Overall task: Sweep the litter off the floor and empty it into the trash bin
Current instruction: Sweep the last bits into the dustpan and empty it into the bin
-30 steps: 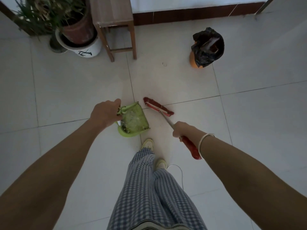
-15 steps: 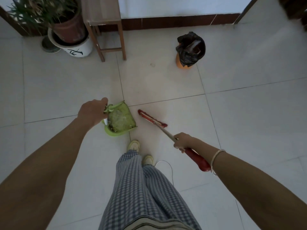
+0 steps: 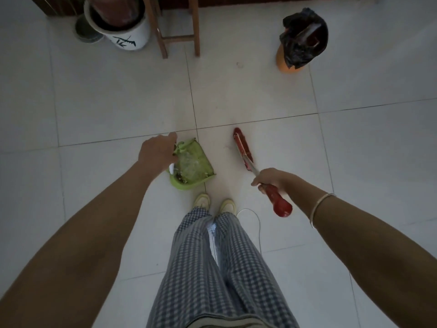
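Observation:
My left hand (image 3: pixel 157 150) grips the handle of a green dustpan (image 3: pixel 192 165), which hangs just above the floor in front of my feet and holds pale litter and some dark bits. My right hand (image 3: pixel 272 179) is closed around the red handle of a broom (image 3: pixel 243 150); its red head points away from me, low over the tiles to the right of the dustpan. An orange trash bin (image 3: pixel 301 40) lined with a black bag stands at the far right. A small speck of litter (image 3: pixel 239 65) lies on the tile to the left of the bin.
A white plant pot (image 3: pixel 123 35) stands at the far left beside the legs of a wooden stool (image 3: pixel 179 31). A brown skirting board runs along the far wall. My checked trousers and pale shoes (image 3: pixel 214 203) are below, with a thin white cable (image 3: pixel 256 223) hanging by my right leg.
The view has tilted down and I have stepped forward, so the bin looks nearer. The broom has swung right, away from the dustpan, and its head now points straight ahead.

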Motion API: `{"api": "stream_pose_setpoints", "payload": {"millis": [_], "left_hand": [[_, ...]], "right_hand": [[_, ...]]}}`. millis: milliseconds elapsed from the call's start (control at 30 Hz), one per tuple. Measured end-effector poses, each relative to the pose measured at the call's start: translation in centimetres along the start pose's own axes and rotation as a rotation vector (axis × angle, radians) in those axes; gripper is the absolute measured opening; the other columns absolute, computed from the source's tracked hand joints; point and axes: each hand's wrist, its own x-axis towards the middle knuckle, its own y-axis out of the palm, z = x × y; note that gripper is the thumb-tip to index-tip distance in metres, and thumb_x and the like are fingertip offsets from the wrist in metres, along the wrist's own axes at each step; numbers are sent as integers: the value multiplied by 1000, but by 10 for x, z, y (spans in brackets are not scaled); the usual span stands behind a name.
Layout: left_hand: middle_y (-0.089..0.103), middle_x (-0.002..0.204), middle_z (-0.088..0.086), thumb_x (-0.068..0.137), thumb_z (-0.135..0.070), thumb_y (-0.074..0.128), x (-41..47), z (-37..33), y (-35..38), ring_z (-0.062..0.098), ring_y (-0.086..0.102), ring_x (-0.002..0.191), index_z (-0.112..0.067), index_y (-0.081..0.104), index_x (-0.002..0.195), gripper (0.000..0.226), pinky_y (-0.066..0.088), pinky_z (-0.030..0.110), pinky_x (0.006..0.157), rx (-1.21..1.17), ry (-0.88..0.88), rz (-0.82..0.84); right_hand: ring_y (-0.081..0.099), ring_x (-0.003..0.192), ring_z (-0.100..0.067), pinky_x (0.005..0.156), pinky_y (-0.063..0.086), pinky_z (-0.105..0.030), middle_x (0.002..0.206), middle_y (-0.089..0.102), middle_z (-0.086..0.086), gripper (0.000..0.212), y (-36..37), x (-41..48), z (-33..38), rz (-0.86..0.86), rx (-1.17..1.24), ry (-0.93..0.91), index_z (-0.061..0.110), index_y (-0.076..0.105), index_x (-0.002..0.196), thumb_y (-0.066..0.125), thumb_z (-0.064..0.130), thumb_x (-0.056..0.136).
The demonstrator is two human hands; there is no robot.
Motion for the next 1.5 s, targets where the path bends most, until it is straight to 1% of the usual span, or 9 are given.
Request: {"api": "stream_pose_setpoints", "payload": {"millis": [133,267,433,567,667,967,1167,1367,1500], "left_hand": [[62,85,17,79,-14,60,0,18,10,30,55,74,-8,45,92,21,33,31,59,-52,-33,-24],[63,86,18,78,-11,61,2,22,15,34,60,78,-7,47,93,21,33,31,58,-79,-5,-29],[64,88,20,80,-15,61,0,46,18,35,59,79,-4,50,99,25,35,31,60,-98,-7,-65],[64,88,20,80,-13,60,-3,47,16,32,57,73,-6,47,94,20,35,31,58,-96,18,-43],[64,89,19,80,-15,60,-8,46,13,33,59,76,-6,47,97,23,35,31,59,-64,70,-23],[64,90,20,83,-17,59,2,4,-17,35,60,79,-4,49,103,26,35,31,60,-134,214,-116],[64,91,20,82,-16,60,34,-45,-75,34,60,79,-3,50,102,26,35,31,60,-163,283,-219],[64,90,22,80,-17,62,74,-93,-144,36,61,82,-4,51,105,30,38,32,61,-104,386,-325],[64,92,22,80,-17,63,113,-136,-205,38,61,88,-3,52,104,30,43,36,64,-52,426,-417]], "right_hand": [[48,23,-7,29,33,-7,34,51,-6,26,34,2,17,70,-34,-34,4,44,65,46,-9,88],[48,27,-8,31,35,-10,58,47,-10,20,51,8,39,139,-99,-67,4,44,70,45,-6,88],[43,23,-6,32,34,-8,36,52,1,16,68,13,48,241,-254,-89,8,45,71,46,-1,84],[48,31,-3,32,36,-11,43,57,6,7,39,3,40,284,-68,-45,14,49,78,53,8,75],[48,32,-5,32,36,-12,43,57,3,9,30,-7,36,229,-112,-64,12,50,73,57,11,67],[42,21,-6,30,31,-8,30,49,3,22,1,-43,35,-62,-306,-123,8,46,60,50,-1,80],[41,22,-3,28,32,-10,50,49,-6,22,-38,-72,50,-181,-383,-229,8,47,57,53,3,78],[42,20,-6,31,33,-9,25,47,5,7,-97,-96,78,-292,-263,-288,1,56,79,51,-2,75],[43,21,-4,36,38,-15,25,48,5,49,-158,-109,106,-391,-284,-351,-13,51,124,51,-3,75]]}}
